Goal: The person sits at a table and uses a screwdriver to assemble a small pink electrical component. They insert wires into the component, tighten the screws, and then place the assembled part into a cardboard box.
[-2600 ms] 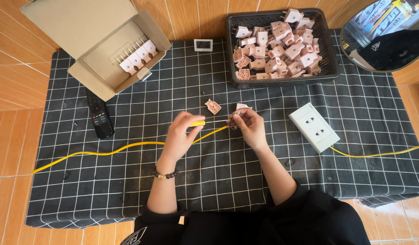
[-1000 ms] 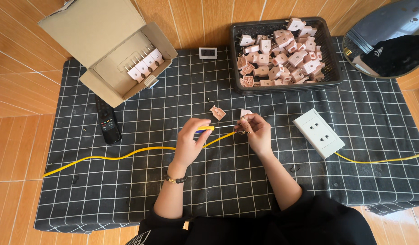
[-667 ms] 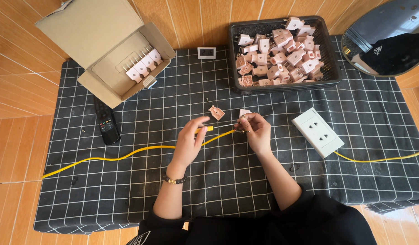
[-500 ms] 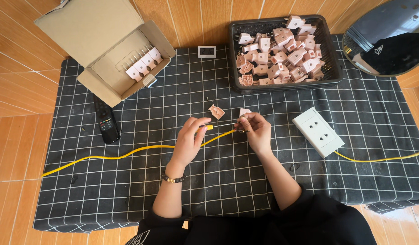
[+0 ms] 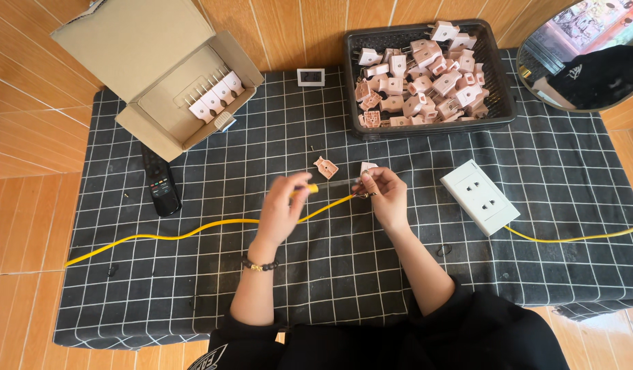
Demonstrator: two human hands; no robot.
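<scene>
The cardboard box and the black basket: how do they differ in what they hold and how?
The cardboard box holds few pink plugs in one neat row; the black basket holds many in a loose heap. The cardboard box is tan with an open lid; the black basket is slotted and lidless. Both sit at the cloth's far edge.

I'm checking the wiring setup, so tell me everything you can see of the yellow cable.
The yellow cable is thin, round and looks plastic-sheathed. It lies slack in soft curves on the black checked cloth, running from the cloth's left edge up to the right hand, which holds its end. A second yellow stretch leaves the white socket block toward the right edge.
</scene>
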